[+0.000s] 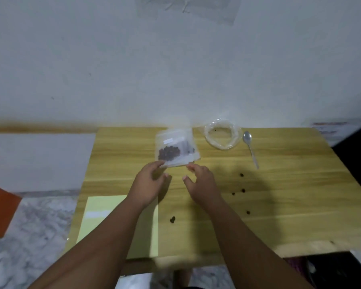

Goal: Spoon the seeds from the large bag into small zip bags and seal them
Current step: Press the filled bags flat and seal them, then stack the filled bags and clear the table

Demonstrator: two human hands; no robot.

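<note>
a small stack of small zip bags [176,150] lies flat on the far middle of a wooden table [279,205]. the top bag holds a dark clump of seeds [168,153], and a few more show in a bag beneath it at the right edge. both of the person's 2 hands reach to the stack's near edge. the left hand [149,184] has its fingers nearly straight, with the fingertips [161,163] touching the near left corner of the top bag and the thumb held apart below, so it grips nothing. the right hand [202,182] is loosely spread with gently bent fingers. its fingertips [191,167] are at the stack's near right corner, and blur hides whether they touch it; it holds nothing. to the right of the stack sits the large bag [222,136], clear plastic rolled down into a ring, with almost nothing visible inside. a metal spoon [251,148] lies just right of it, bowl toward the wall [113,69]. loose seeds [243,190] are scattered on the table right of the hands, and 1 small clump [172,220] lies nearer the front edge. a pale yellow sheet [100,222] lies on the table's near left part, under the left forearm.
</note>
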